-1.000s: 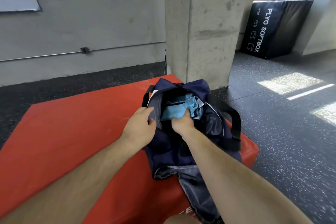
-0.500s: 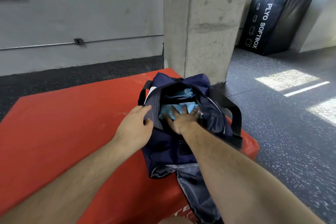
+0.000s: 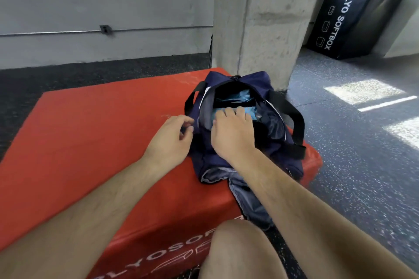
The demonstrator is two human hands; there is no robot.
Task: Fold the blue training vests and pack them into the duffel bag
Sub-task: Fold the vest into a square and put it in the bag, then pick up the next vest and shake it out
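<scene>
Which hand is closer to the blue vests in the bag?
The right hand. It lies palm down on the blue vests in the bag's opening. The left hand is outside, at the bag's left edge, apart from the vests.

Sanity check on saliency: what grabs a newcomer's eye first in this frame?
The red box fills the lower left, with the navy bag open at its far right corner. The right hand presses blue vests into the bag; the left hand sits at its near rim. Behind stands a concrete pillar.
</scene>
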